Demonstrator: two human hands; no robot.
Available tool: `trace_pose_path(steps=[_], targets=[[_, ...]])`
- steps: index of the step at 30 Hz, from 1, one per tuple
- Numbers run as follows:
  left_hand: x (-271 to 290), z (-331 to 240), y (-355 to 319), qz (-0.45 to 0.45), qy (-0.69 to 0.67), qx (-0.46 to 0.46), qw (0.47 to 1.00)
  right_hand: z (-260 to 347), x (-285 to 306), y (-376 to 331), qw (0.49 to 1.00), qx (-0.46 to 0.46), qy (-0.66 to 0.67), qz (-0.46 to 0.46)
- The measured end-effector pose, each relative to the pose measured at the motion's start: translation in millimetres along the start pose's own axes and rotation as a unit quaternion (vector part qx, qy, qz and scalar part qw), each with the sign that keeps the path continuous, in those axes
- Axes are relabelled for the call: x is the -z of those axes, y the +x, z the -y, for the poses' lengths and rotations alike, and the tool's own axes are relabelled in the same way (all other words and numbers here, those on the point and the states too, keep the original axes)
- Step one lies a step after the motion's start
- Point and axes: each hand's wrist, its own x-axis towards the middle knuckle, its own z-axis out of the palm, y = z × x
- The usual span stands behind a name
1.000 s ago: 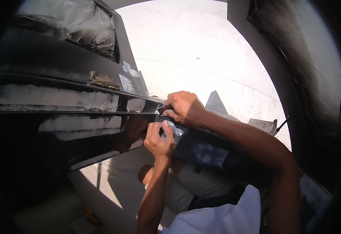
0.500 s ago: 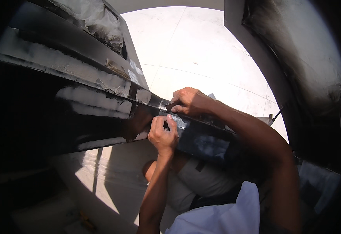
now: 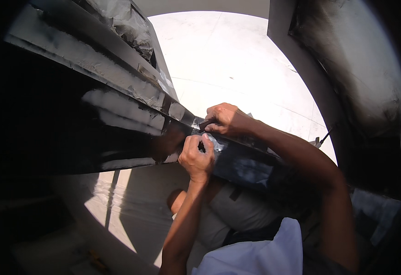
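My right hand (image 3: 226, 120) is closed on a small dark flat piece (image 3: 204, 124), perhaps folded sandpaper. It presses this against the upper edge of a long dark body panel (image 3: 182, 129), where a pale scuffed spot shows. Just below and to the left, my left hand (image 3: 197, 156) is curled with the thumb up, resting against the panel's face. Whatever its fingers pinch, if anything, is hidden from me. Pale grey filler or primer patches (image 3: 122, 112) lie along the panel to the left. A dull whitish patch (image 3: 251, 172) marks the dark face to the right.
Crumpled plastic sheeting (image 3: 129, 23) covers part of the upper left structure. At right stands a large dark-framed panel (image 3: 347, 68), its middle pale and smudged. Bright pale floor (image 3: 237, 59) lies beyond the panel. My bent legs (image 3: 241, 208) are beneath my arms.
The view has shifted slightly, so the panel and both hands appear a little further right. Both hands keep nearly the same pose and place on the panel.
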Motion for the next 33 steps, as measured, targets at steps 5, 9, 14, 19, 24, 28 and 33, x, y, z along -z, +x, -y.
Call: trace_pose_path(steps=[5,9,14,19,24,28,33], targets=[[-1.0,0.6,1.1,-0.01,-0.001,-0.023,1.0,-2.7,-16.1,10.7,0.998,0.027,0.014,-0.057],[-0.1,3.2,-0.7,-0.01,0.013,-0.014,1.0,-9.6,1.2,-10.9,0.999,0.013,0.043,-0.012],[-3.6,3.6,0.3,-0.017,0.003,-0.032,0.999,4.8,-11.3,10.7,0.997,0.009,0.022,-0.078],[1.4,6.9,-1.6,-0.014,0.0,-0.018,1.0,1.5,6.0,-23.5,1.0,-0.008,0.029,-0.005],[-3.7,1.6,-0.2,-0.02,-0.012,-0.028,0.999,1.7,-16.4,4.5,0.991,0.031,-0.033,-0.123],[-1.7,2.5,-3.2,-0.012,-0.034,0.003,0.999,-8.5,2.8,-16.1,0.997,-0.077,-0.021,0.0],[7.5,2.2,-0.3,0.01,-0.038,0.011,0.999,29.1,64.9,-54.8,0.965,-0.223,0.118,-0.071]])
